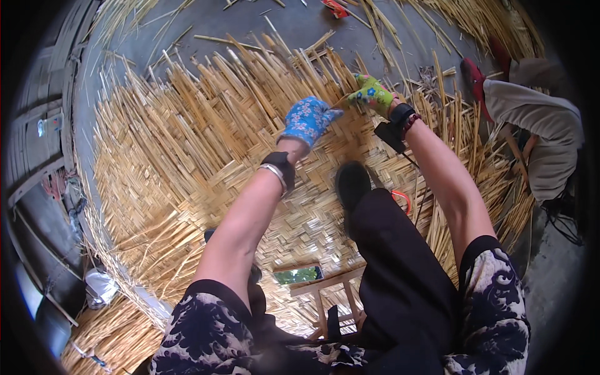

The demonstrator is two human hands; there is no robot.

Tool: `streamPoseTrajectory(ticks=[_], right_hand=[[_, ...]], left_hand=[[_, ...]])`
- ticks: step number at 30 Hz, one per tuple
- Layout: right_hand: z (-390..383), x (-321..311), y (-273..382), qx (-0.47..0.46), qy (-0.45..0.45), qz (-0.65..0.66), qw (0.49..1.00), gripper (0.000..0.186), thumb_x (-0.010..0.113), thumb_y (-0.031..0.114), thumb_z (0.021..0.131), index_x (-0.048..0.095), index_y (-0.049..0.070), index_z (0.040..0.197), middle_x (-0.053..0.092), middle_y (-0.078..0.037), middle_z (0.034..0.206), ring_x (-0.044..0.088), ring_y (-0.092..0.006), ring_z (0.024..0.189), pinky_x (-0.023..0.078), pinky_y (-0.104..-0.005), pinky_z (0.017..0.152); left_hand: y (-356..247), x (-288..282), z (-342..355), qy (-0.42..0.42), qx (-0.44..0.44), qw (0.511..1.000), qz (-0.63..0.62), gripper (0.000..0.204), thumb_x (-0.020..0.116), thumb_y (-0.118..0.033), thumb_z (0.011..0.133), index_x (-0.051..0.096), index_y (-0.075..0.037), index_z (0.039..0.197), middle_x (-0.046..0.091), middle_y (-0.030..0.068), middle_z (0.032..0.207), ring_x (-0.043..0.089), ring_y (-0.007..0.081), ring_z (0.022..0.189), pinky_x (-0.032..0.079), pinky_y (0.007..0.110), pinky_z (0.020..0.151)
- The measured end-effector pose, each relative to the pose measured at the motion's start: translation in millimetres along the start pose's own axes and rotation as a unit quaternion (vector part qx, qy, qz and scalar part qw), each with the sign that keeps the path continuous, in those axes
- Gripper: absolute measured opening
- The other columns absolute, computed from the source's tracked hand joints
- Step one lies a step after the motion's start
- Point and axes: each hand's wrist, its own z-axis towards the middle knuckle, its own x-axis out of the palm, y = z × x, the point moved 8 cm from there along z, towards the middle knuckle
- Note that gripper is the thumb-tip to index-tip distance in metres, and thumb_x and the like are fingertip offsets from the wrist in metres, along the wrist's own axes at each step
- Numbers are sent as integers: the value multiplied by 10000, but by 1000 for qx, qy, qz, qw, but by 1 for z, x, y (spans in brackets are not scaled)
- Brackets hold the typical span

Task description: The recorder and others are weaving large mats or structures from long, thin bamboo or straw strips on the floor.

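Note:
A large mat woven from flat reed strips (231, 187) lies under me, with loose strip ends fanning out along its far edge. My left hand (306, 120), in a blue flowered glove, is curled low over the weave near that edge; what its fingers hold, if anything, is hidden. Just to its right, my right hand (373, 95), in a green flowered glove, is closed at the base of the loose ends and pinches what looks like a reed strip (340, 102). The two hands are close together but apart.
Another person's trouser leg (531, 119) and red shoe (473, 80) are at the right. My dark shoe (353, 184) rests on the mat. Near me are a wooden stool (322, 306), a shiny flat rectangle (299, 274) and an orange loop (403, 201). Loose reeds (494, 25) lie at the far right.

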Motion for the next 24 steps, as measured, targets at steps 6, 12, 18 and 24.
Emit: streamPoseTrajectory(ticks=[6, 12, 18, 24], right_hand=[[0, 17, 63, 78, 166, 493, 851, 370, 433, 164, 822, 417, 132, 1190, 466, -113, 1147, 475, -229, 997, 350, -274, 876], [20, 24, 72, -48, 172, -264, 948, 283, 413, 34, 810, 535, 97, 1059, 528, -133, 977, 507, -205, 886, 417, -288, 766], [17, 52, 42, 226, 15, 320, 920, 324, 598, 141, 741, 502, 44, 1035, 577, -71, 819, 523, -149, 637, 431, -240, 588], [-7, 3, 204, -199, -184, -199, 942, 263, 685, 197, 636, 612, 41, 836, 597, -110, 745, 553, -228, 593, 432, -309, 551]], left_hand=[[5, 0, -11, -1, -34, 996, 86, 326, 552, -382, 712, 635, -67, 737, 585, 172, 792, 569, 301, 744, 452, 373, 650], [14, -20, -15, -114, -108, 983, -94, 237, 562, -278, 729, 605, -60, 811, 575, 175, 750, 546, 331, 748, 426, 406, 658], [30, -23, -7, -102, -120, 984, -88, 288, 526, -281, 736, 584, -8, 805, 572, 208, 745, 550, 359, 745, 430, 402, 661], [37, -10, -11, -101, -96, 981, -136, 322, 516, -157, 739, 510, -47, 1042, 574, 201, 756, 545, 347, 793, 436, 380, 703]])
